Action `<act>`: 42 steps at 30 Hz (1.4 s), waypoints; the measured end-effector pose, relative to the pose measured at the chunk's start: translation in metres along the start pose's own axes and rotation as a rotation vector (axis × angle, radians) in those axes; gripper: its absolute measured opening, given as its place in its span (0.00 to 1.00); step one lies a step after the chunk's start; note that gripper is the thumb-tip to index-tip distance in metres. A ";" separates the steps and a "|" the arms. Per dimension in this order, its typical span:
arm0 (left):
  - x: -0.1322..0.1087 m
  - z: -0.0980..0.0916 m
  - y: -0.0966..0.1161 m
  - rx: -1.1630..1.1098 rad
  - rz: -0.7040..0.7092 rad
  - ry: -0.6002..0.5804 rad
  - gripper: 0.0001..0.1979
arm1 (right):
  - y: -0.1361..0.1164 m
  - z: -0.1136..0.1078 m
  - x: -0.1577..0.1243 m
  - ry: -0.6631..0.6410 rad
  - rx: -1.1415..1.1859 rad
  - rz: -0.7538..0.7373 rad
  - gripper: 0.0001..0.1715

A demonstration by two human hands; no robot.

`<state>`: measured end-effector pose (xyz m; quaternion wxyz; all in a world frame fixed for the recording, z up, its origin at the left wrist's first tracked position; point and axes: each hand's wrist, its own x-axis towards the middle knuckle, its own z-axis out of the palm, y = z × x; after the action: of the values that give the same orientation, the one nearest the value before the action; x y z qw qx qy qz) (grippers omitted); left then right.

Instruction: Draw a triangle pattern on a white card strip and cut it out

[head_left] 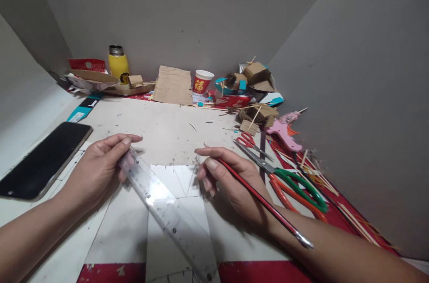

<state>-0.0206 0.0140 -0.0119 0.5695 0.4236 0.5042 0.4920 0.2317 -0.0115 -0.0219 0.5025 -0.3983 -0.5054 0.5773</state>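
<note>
My left hand (103, 160) pinches the upper end of a clear plastic ruler (167, 214), which slants down to the right above a white paper strip (161, 247). Pencil lines, some forming triangles, run across the strip. In my right hand (234, 176) a red and black pencil (264, 202) rests between thumb and fingers, its silver end pointing toward my forearm. The pencil's writing tip is hidden by the hand. That hand hovers at the strip's right edge, with the index finger stretched out.
A black phone (43, 158) lies at the left. Scissors with green and orange handles (295, 185), small red scissors (248, 140) and a pink glue gun (284, 131) lie at the right. Along the back stand a yellow bottle (118, 63), corrugated cardboard (173, 85) and a paper cup (202, 82).
</note>
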 end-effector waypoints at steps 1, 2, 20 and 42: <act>0.000 0.000 0.000 -0.005 0.005 0.001 0.12 | -0.001 0.000 0.000 -0.012 -0.010 0.008 0.10; 0.000 0.000 0.001 -0.011 0.010 0.005 0.12 | -0.002 0.000 0.000 -0.032 -0.023 0.021 0.11; -0.019 0.002 0.019 0.241 -0.281 -0.545 0.13 | -0.037 -0.016 0.018 -0.018 -0.269 -0.046 0.14; -0.058 0.031 0.007 0.199 -0.461 -0.558 0.11 | -0.010 0.002 0.010 0.043 0.002 0.055 0.18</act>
<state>0.0093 -0.0421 0.0082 0.7369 0.4699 0.4572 0.1651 0.2302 -0.0022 -0.0111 0.4975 -0.4240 -0.4829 0.5827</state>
